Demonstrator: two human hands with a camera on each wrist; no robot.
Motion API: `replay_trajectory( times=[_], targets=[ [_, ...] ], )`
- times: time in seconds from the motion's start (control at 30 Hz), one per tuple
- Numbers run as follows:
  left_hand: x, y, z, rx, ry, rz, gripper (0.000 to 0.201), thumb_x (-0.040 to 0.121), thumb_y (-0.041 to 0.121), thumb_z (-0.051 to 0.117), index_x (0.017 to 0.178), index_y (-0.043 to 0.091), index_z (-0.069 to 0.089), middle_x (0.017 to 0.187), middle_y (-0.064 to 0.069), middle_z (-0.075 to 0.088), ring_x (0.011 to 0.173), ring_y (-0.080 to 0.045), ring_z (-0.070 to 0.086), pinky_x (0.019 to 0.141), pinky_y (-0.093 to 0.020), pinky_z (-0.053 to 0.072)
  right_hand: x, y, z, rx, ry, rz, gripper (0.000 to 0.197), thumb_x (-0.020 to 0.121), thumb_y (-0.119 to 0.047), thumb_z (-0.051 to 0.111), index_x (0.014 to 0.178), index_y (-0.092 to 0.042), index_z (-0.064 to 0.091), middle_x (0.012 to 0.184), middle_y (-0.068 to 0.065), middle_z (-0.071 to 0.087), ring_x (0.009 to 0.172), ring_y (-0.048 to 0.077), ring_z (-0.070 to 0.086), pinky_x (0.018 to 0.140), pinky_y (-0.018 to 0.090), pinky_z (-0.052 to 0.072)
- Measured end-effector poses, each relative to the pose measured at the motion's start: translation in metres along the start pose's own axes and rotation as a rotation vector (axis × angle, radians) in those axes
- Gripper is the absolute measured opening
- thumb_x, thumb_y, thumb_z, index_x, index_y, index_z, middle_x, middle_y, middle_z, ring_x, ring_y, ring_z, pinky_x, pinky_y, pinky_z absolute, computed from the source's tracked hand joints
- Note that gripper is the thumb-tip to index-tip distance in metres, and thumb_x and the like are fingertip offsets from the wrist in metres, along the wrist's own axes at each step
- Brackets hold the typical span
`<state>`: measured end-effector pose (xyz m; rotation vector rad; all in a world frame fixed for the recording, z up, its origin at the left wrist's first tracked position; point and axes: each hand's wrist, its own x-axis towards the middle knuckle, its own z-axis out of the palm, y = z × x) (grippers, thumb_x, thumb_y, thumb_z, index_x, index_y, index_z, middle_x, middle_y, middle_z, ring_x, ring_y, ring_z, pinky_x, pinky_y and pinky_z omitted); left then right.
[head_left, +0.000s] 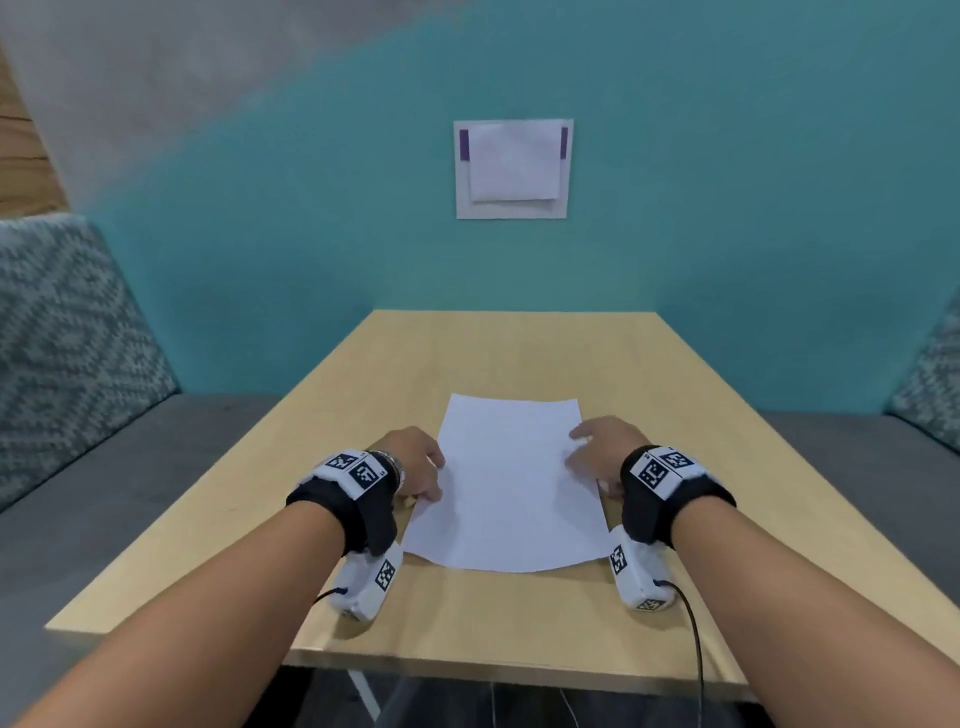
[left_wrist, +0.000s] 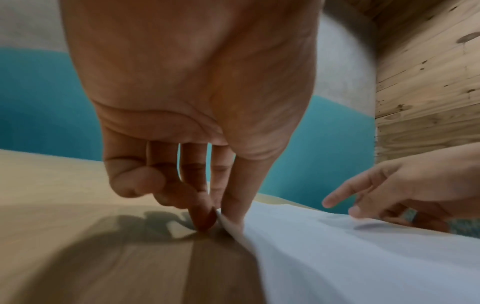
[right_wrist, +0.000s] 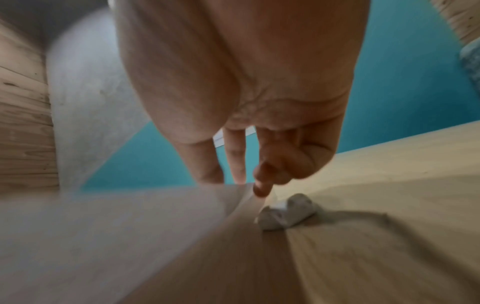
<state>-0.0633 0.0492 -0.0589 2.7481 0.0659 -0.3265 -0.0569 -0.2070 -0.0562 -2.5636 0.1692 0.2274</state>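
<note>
Feed live: plain white rectangular paper sheet (head_left: 511, 483) lies on light wooden table (head_left: 519, 353), centred, toward near edge. Long axis runs straight away from camera, far short end pointing at teal wall (head_left: 727, 208). Left hand (head_left: 415, 467) grasping sheet's left long edge, thumb (left_wrist: 235, 207) and fingertip pinching it, edge lifted slightly. Right hand (head_left: 602, 452) at right long edge, fingers loosely spread. Wrist view blurred, I cannot tell if it grips. Black wrist bands (head_left: 358, 473) carry black-and-white square code tags. White paper taped with purple strips (head_left: 511, 166) on wall, print unreadable.
</note>
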Motion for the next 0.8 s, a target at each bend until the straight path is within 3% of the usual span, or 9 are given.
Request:
replay_trajectory(
  times=[0.1,0.17,0.2,0.27,0.4,0.57,0.67,0.77,0.8],
  targets=[
    [0.002,-0.003,-0.001,-0.016,-0.010,-0.009,0.042,0.078,0.019,0.079,0.118,0.024,0.066,0.075,0.004,0.066,0.056,-0.016,0.059,0.038,-0.016,0.039,-0.002,0.003,-0.009,-0.033,0.050,0.040,0.038,0.092,-0.006,0.050,0.127,-0.006,0.066,0.113,0.007,0.069,0.094,0.027,0.064,0.080,0.030,0.052],
    [0.001,-0.004,-0.002,0.005,-0.005,-0.012,0.040,0.078,0.020,0.080,0.116,0.023,0.067,0.075,0.005,0.065,0.054,-0.014,0.058,0.037,-0.015,0.037,-0.007,0.006,-0.012,-0.114,-0.055,0.044,0.045,0.084,0.002,0.055,0.128,0.003,0.065,0.087,0.006,0.066,0.073,0.025,0.062,0.065,0.027,0.047],
    [0.001,-0.005,-0.003,0.010,-0.002,-0.014,0.040,0.078,0.021,0.080,0.116,0.023,0.067,0.076,0.006,0.065,0.055,-0.013,0.058,0.036,-0.015,0.036,-0.007,0.007,-0.012,-0.143,-0.099,0.043,0.048,0.079,0.007,0.056,0.127,0.006,0.065,0.073,0.003,0.058,0.059,0.022,0.053,0.057,0.024,0.040],
    [0.001,-0.006,-0.004,0.019,-0.005,-0.018,0.040,0.078,0.021,0.081,0.116,0.023,0.067,0.076,0.006,0.065,0.056,-0.014,0.059,0.038,-0.015,0.037,-0.008,0.010,-0.014,-0.156,-0.124,0.053,0.045,0.074,0.011,0.059,0.116,0.003,0.071,0.060,0.000,0.051,0.050,0.018,0.042,0.051,0.020,0.033],
    [-0.001,-0.004,-0.005,0.036,-0.014,-0.027,0.040,0.078,0.021,0.082,0.115,0.023,0.067,0.070,0.008,0.062,0.056,-0.012,0.058,0.042,-0.017,0.038,-0.011,0.011,-0.018,-0.201,-0.155,0.036,0.030,0.075,0.007,0.069,0.100,-0.007,0.079,0.060,0.001,0.061,0.054,0.020,0.051,0.049,0.020,0.040],
    [-0.004,0.000,-0.004,0.032,-0.035,-0.013,0.041,0.077,0.022,0.081,0.115,0.026,0.067,0.070,0.007,0.063,0.055,-0.013,0.059,0.042,-0.017,0.041,-0.007,0.022,-0.018,-0.215,-0.033,0.070,0.020,0.075,-0.005,0.070,0.095,-0.001,0.074,0.068,0.008,0.065,0.057,0.024,0.056,0.056,0.025,0.046],
    [-0.005,0.001,-0.006,0.023,-0.049,-0.009,0.043,0.078,0.023,0.079,0.118,0.028,0.066,0.065,0.007,0.064,0.052,-0.011,0.058,0.041,-0.016,0.039,-0.003,0.027,-0.017,-0.228,-0.038,0.071,0.027,0.081,-0.017,0.074,0.102,0.000,0.074,0.075,0.009,0.066,0.066,0.025,0.058,0.061,0.028,0.047],
    [-0.011,0.001,-0.011,0.024,-0.045,-0.006,0.041,0.079,0.026,0.077,0.119,0.030,0.065,0.065,0.009,0.062,0.052,-0.008,0.055,0.042,-0.016,0.036,-0.006,0.026,-0.024,-0.188,-0.061,0.098,0.017,0.083,-0.026,0.073,0.080,-0.009,0.070,0.062,0.003,0.065,0.061,0.024,0.058,0.056,0.024,0.045],
    [-0.011,0.001,-0.012,0.036,-0.026,-0.005,0.040,0.081,0.029,0.076,0.119,0.030,0.065,0.065,0.008,0.062,0.052,-0.007,0.054,0.044,-0.017,0.036,-0.006,0.025,-0.026,-0.173,-0.063,0.101,0.022,0.086,-0.028,0.071,0.073,-0.011,0.065,0.054,0.000,0.062,0.058,0.024,0.057,0.054,0.023,0.043]
  ],
)
